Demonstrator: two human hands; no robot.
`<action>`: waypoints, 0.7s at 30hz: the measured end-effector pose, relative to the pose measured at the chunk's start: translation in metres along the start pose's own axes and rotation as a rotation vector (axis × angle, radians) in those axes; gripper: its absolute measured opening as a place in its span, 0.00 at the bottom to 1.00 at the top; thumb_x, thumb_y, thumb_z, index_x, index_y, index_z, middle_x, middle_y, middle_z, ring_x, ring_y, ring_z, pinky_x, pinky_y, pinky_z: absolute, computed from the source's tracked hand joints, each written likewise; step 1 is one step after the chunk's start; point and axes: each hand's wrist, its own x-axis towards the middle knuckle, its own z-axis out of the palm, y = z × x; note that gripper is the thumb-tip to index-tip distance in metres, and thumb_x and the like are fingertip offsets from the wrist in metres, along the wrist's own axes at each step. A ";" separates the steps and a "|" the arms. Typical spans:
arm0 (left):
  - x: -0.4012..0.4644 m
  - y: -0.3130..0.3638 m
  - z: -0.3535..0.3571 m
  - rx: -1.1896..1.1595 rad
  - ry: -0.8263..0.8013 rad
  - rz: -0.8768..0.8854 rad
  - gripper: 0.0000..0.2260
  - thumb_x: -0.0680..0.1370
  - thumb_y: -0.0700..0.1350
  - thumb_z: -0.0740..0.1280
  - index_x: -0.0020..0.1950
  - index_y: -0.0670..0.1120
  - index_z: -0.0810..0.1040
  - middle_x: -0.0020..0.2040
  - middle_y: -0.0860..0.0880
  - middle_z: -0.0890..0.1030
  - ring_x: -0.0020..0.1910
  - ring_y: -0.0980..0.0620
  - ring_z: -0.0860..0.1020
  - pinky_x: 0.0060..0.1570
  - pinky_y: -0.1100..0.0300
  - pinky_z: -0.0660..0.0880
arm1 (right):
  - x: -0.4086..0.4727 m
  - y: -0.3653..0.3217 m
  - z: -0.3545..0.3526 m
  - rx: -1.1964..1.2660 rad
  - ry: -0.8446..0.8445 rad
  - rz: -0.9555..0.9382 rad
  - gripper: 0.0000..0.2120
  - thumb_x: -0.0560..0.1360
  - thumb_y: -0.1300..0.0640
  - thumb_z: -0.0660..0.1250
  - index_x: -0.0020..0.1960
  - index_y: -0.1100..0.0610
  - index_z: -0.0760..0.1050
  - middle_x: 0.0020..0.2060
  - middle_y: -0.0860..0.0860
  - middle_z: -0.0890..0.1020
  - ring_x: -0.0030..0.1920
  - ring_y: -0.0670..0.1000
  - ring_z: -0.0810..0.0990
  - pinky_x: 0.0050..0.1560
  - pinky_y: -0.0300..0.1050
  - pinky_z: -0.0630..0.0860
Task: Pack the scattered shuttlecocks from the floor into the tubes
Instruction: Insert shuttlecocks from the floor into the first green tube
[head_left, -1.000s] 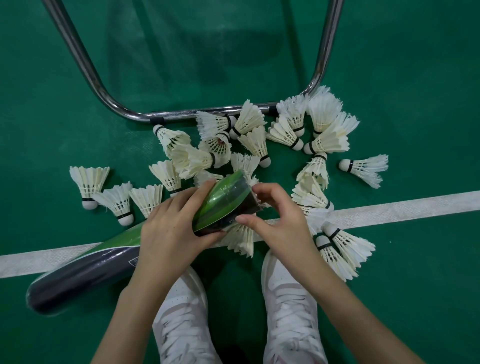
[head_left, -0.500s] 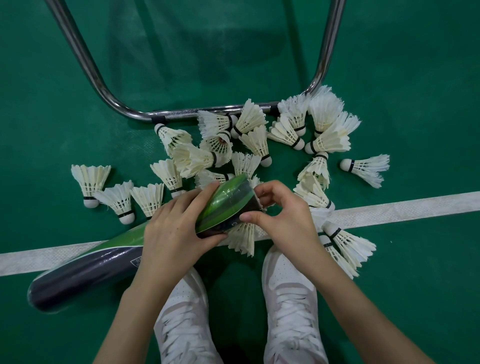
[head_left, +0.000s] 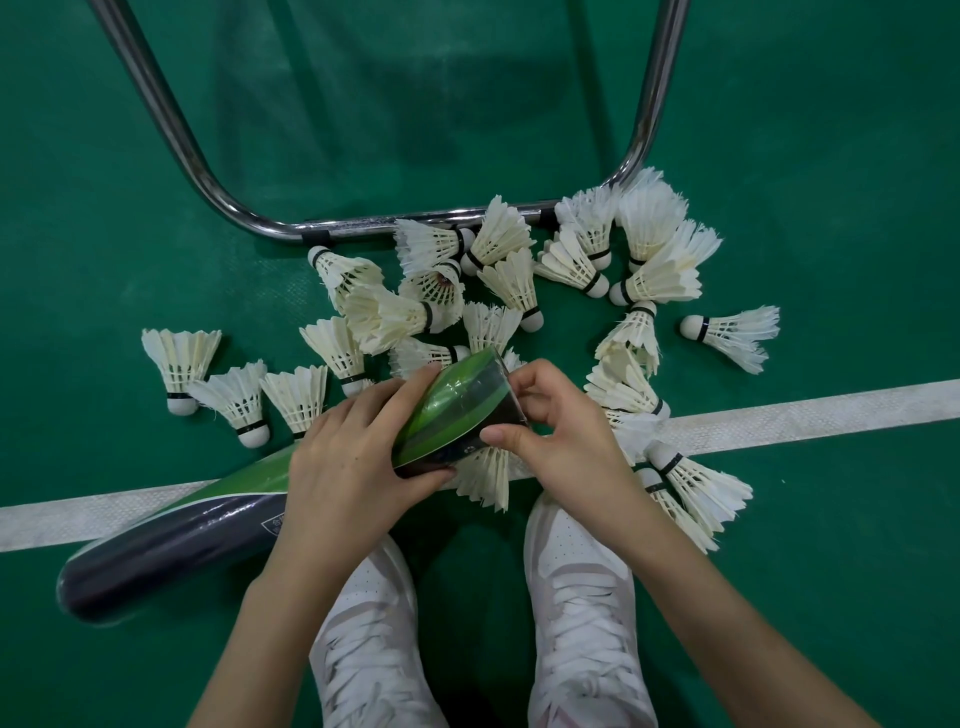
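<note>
A long green and dark blue tube (head_left: 171, 545) lies slanted across the white floor line, its far end raised. My left hand (head_left: 353, 462) wraps around the tube near that raised end. My right hand (head_left: 550, 436) pinches the tube's dark end rim (head_left: 498, 410) with thumb and fingers; whether it holds a cap or a shuttlecock there is hidden. Several white feather shuttlecocks (head_left: 519, 280) lie scattered on the green floor beyond and beside my hands, one (head_left: 488, 473) directly under the tube's end.
A chrome U-shaped metal frame (head_left: 363, 228) rests on the floor behind the pile. A white court line (head_left: 805, 415) crosses the green floor. My two white shoes (head_left: 582, 597) stand just below the hands. Three shuttlecocks (head_left: 182, 358) lie apart at the left.
The right hand's fingers have curled closer around the tube's end. The tube and left hand have barely shifted; the view moved slightly.
</note>
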 end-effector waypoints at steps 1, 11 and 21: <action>0.000 0.000 0.000 0.000 0.003 0.000 0.41 0.61 0.57 0.77 0.71 0.53 0.65 0.57 0.48 0.78 0.51 0.43 0.78 0.45 0.50 0.75 | 0.000 0.001 0.000 0.004 -0.005 0.002 0.12 0.70 0.64 0.71 0.45 0.51 0.70 0.40 0.44 0.84 0.45 0.41 0.82 0.52 0.41 0.77; 0.003 -0.002 -0.001 0.005 -0.002 -0.021 0.41 0.62 0.58 0.76 0.71 0.53 0.65 0.59 0.48 0.78 0.52 0.44 0.78 0.45 0.51 0.75 | 0.002 0.005 -0.001 -0.015 0.031 -0.084 0.12 0.70 0.62 0.72 0.46 0.48 0.73 0.43 0.43 0.81 0.50 0.45 0.79 0.55 0.43 0.75; 0.000 0.000 0.003 0.022 -0.008 0.012 0.40 0.61 0.57 0.76 0.71 0.52 0.66 0.57 0.47 0.79 0.51 0.42 0.79 0.45 0.49 0.75 | 0.001 0.009 -0.005 0.010 -0.013 -0.031 0.11 0.71 0.63 0.70 0.43 0.49 0.71 0.37 0.41 0.83 0.44 0.41 0.81 0.47 0.34 0.74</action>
